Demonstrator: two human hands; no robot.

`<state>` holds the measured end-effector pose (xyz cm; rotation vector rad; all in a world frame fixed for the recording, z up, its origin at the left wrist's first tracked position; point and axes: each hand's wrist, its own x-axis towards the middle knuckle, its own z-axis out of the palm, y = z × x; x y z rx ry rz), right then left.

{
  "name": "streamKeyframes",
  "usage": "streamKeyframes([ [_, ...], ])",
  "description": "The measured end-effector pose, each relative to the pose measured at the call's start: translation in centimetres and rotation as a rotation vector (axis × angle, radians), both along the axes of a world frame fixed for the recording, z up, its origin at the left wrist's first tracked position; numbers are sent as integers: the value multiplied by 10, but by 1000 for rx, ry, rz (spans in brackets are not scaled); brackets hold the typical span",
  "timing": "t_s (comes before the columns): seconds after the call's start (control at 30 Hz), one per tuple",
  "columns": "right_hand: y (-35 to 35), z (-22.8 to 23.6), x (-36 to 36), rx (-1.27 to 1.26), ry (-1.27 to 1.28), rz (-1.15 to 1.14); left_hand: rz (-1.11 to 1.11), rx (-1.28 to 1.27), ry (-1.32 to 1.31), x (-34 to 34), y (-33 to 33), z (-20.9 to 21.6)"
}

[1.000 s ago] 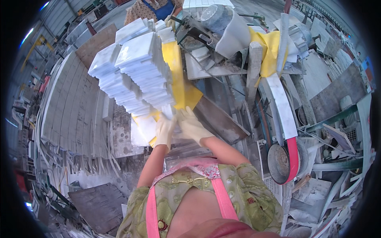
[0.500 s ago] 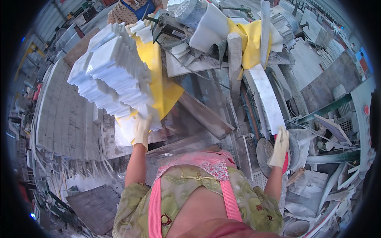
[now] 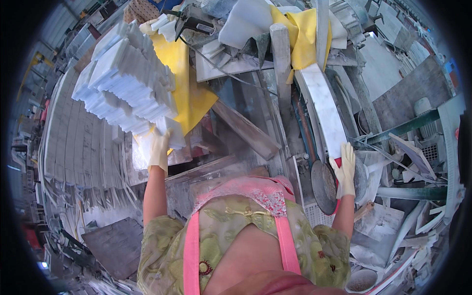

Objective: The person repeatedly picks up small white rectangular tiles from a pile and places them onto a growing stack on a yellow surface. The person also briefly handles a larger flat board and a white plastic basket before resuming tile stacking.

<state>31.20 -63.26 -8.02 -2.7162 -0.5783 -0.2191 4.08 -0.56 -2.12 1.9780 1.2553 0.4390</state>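
Closest in, below the person's chest, a dark grey slab (image 3: 110, 246) lies flat on the littered floor at the lower left, and broken pale offcuts (image 3: 393, 231) pile up at the lower right around a round dusty bowl (image 3: 361, 280).

The right hand (image 3: 344, 172), in a pale glove, is stretched out to the side with its fingers spread and laid flat against the near end of a long white stone strip (image 3: 324, 110); it is pressing rather than clasping. Just beside that hand, toward the body, a dark round disc (image 3: 323, 187) stands on edge, with a bit of red showing at its rim.

The left hand (image 3: 160, 150), also gloved, reaches up and forward and curls around the lower corner of a stack of white stone tiles (image 3: 125, 86). The stack sits above and to the left of the hand, its stepped edges fanning outward, and it rests on a yellow sheet (image 3: 184, 78) spread over the workbench.

Between the two arms, a grey wooden plank (image 3: 246, 130) lies slanted across the bench, and an upright grey post (image 3: 282, 73) stands behind it. Farther back, a second yellow cloth (image 3: 300, 34) hangs over a white slab (image 3: 246, 19), near a dark power tool (image 3: 189, 22). Off to the far left runs a wide floor of pale paving rows (image 3: 64, 142); at the far right, a green metal frame (image 3: 408, 125) crosses the clutter.
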Motion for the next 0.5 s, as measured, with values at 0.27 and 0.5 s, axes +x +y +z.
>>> streamKeyframes([
  [0.27, -12, 6, 30, 73, 201, 122, -13, -81, -14, 0, 1, 5],
  [0.5, -20, 33, 37, 15, 171, 235, -18, -85, 7, 1, -2, 9],
])
